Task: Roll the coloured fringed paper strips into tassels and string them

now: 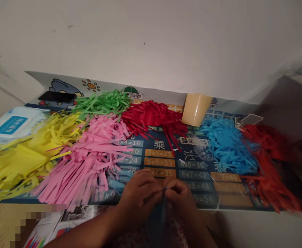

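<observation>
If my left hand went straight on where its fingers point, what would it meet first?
Probably your right hand, whose fingertips sit just opposite those of your left hand; blur hides whether they touch.

Matt pink strips (89, 168), glossy beige cup (196, 110).
The strips look papery, the cup smooth plastic; the blurred blue piece (157, 220) between the hands (138, 193) looks matt, its material unclear.
</observation>
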Action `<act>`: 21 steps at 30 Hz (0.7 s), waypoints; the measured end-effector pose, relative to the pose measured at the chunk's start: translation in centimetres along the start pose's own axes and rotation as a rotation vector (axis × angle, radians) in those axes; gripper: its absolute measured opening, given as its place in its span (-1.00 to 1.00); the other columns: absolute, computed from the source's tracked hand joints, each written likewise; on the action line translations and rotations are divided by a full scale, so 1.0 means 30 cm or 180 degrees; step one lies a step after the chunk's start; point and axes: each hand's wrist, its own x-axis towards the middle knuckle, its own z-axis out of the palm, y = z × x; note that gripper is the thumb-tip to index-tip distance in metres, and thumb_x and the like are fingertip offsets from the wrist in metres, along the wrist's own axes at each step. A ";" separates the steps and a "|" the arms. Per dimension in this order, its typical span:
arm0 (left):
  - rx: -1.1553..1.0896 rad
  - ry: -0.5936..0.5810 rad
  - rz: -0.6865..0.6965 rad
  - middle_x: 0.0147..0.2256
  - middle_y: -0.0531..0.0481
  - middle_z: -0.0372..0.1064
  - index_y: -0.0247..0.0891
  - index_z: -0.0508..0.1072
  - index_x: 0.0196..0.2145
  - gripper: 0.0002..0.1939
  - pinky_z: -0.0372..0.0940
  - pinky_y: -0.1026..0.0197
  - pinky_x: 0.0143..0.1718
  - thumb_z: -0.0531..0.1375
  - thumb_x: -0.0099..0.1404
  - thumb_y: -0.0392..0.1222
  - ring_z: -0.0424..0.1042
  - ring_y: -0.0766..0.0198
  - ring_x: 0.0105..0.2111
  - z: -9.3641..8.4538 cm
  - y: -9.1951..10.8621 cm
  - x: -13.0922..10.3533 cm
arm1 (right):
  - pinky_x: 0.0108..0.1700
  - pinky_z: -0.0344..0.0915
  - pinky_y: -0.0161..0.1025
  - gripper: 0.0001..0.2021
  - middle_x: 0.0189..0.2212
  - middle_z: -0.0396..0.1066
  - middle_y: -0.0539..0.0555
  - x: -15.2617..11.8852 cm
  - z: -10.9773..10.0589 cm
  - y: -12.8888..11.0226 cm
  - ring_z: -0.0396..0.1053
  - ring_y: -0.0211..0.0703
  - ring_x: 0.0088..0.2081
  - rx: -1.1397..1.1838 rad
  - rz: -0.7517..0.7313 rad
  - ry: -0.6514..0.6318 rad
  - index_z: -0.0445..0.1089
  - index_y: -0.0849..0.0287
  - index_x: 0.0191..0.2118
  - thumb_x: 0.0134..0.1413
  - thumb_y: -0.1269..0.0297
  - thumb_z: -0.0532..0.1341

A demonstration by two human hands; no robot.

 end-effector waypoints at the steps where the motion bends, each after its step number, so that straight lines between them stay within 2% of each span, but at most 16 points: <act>1: -0.0067 0.0040 -0.0027 -0.38 0.04 0.48 -0.21 0.49 -0.29 -0.92 0.27 0.12 -0.01 0.19 0.31 -0.32 0.45 0.32 -0.33 0.011 0.001 -0.004 | -0.71 0.04 -0.47 -0.75 -0.57 0.34 -0.11 0.001 -0.004 0.006 0.12 -0.46 -0.74 -0.0022 -0.0043 0.0121 0.45 0.14 -0.47 -0.27 0.20 0.49; 3: -0.0166 0.0051 -0.0074 -0.38 0.03 0.48 -0.22 0.50 -0.28 -0.89 0.27 0.11 -0.01 0.19 0.30 -0.35 0.45 0.31 -0.33 0.027 0.004 -0.009 | -0.71 0.06 -0.48 -0.76 -0.56 0.34 -0.13 0.000 -0.010 0.016 0.15 -0.46 -0.74 -0.0046 -0.0113 0.0245 0.46 0.12 -0.42 -0.26 0.24 0.48; 8: -0.0350 -0.0075 -0.0172 -0.37 0.01 0.48 -0.19 0.52 -0.21 -0.86 0.24 0.04 0.04 0.17 0.32 -0.30 0.45 0.27 -0.31 0.037 -0.001 -0.009 | -0.62 0.19 -0.46 -0.86 -0.54 0.33 -0.12 -0.018 -0.010 0.034 0.25 -0.41 -0.65 -0.0239 -0.0462 0.0242 0.45 0.11 -0.49 -0.14 0.31 0.43; 10: -0.0449 -0.0080 -0.0112 -0.37 0.02 0.50 -0.17 0.52 -0.22 -0.88 0.24 0.06 0.04 0.19 0.31 -0.30 0.46 0.28 -0.32 0.028 -0.012 -0.006 | -0.59 0.21 -0.44 -0.90 -0.53 0.32 -0.11 -0.016 -0.015 0.019 0.27 -0.38 -0.62 -0.0462 -0.0599 0.0214 0.47 0.09 -0.49 -0.12 0.32 0.40; 12: -0.0628 -0.0047 -0.0201 -0.38 0.02 0.51 -0.18 0.53 -0.26 -0.90 0.28 0.12 -0.02 0.21 0.30 -0.31 0.47 0.28 -0.32 0.007 -0.020 -0.003 | -0.52 0.26 -0.40 -0.92 -0.54 0.35 -0.09 0.013 -0.034 -0.024 0.32 -0.32 -0.55 -0.0990 -0.0800 0.0098 0.48 0.09 -0.50 -0.09 0.31 0.37; 14: -0.1101 -0.0067 -0.0697 -0.37 -0.01 0.52 -0.21 0.54 -0.32 -0.93 0.32 0.18 -0.11 0.23 0.30 -0.26 0.48 0.26 -0.30 -0.019 -0.021 -0.001 | -0.41 0.32 -0.34 -0.92 -0.52 0.42 -0.04 0.079 -0.068 -0.090 0.38 -0.23 -0.46 -0.1991 -0.1054 0.0141 0.49 0.10 -0.47 -0.02 0.28 0.31; 17: -0.2469 -0.0411 -0.2013 -0.41 -0.05 0.51 -0.27 0.49 -0.39 -0.76 0.34 0.26 -0.34 0.23 0.29 -0.04 0.48 0.26 -0.40 -0.040 -0.010 -0.006 | -0.22 0.37 -0.24 -0.87 -0.34 0.52 0.05 0.237 -0.121 -0.180 0.46 -0.14 -0.29 -0.3930 -0.1349 0.0436 0.51 0.12 -0.31 0.10 0.27 0.21; 19: -0.3183 -0.0650 -0.2670 -0.49 -0.01 0.48 -0.29 0.42 -0.41 -0.66 0.28 0.31 -0.46 0.27 0.22 0.08 0.42 0.33 -0.52 -0.029 -0.003 -0.014 | -0.07 0.34 -0.19 -0.85 -0.23 0.53 0.10 0.352 -0.133 -0.199 0.45 -0.09 -0.17 -0.4517 -0.1392 0.0370 0.52 0.14 -0.23 0.10 0.33 0.21; 21: -0.3369 -0.0700 -0.2897 -0.54 0.04 0.44 -0.30 0.39 -0.41 -0.60 0.24 0.34 -0.49 0.32 0.14 0.12 0.36 0.38 -0.58 -0.005 -0.003 -0.021 | 0.00 0.29 -0.15 -0.83 -0.20 0.51 0.16 0.449 -0.119 -0.186 0.43 -0.04 -0.11 -0.4767 -0.1372 0.0272 0.52 0.18 -0.19 0.09 0.37 0.22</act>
